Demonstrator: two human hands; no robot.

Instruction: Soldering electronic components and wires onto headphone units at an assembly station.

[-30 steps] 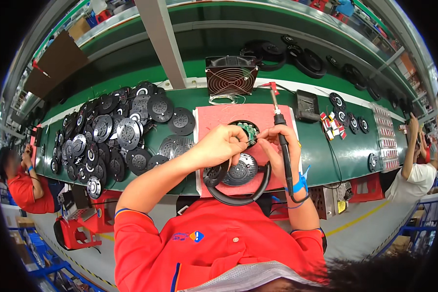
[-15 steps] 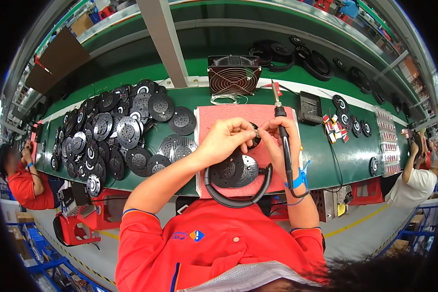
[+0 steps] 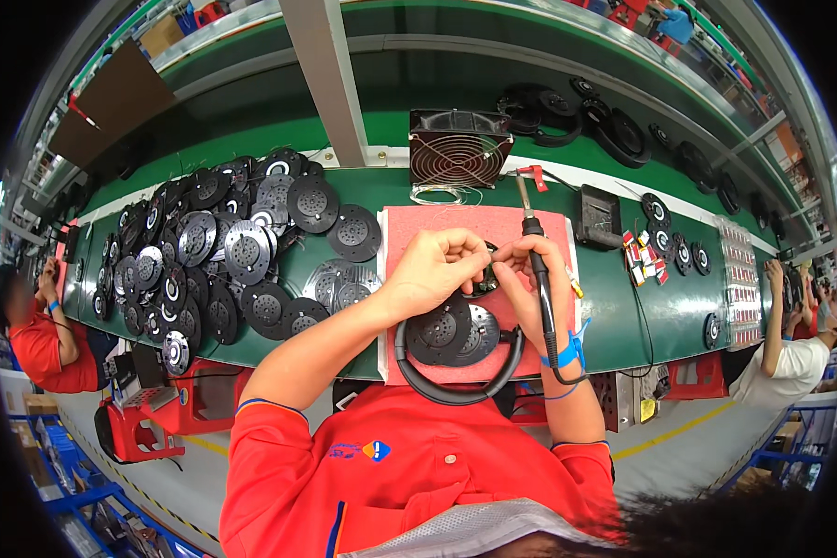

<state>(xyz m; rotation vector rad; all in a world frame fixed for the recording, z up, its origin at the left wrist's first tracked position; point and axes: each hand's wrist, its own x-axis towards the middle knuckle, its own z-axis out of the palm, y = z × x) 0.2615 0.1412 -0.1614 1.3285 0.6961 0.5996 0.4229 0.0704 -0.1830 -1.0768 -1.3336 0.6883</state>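
Observation:
Over the pink mat (image 3: 409,221), my left hand (image 3: 437,268) is closed in a pinch; what its fingertips hold is too small to make out. Just beside it, my right hand (image 3: 528,279) grips a black-handled soldering iron (image 3: 533,228), its metal tip pointing away from me. The thumb and finger of that hand also meet near the left fingertips. Beneath the fingers, a small dark round part (image 3: 486,279) is partly hidden. Nearer to me lie a perforated black disc (image 3: 437,327), a shinier disc (image 3: 480,337) partly under it, and a curved black headband (image 3: 462,397).
A large heap of black discs (image 3: 200,242) covers the bench at left. A square fan (image 3: 460,153) stands behind the mat. On the right are a black tray (image 3: 598,218), small red-and-white pieces (image 3: 644,259) and a clear blister tray (image 3: 742,284). Co-workers sit at both sides.
The whole view has shifted slightly. My hands keep nearly the same pinched pose, with a little more of the dark part showing under the fingers.

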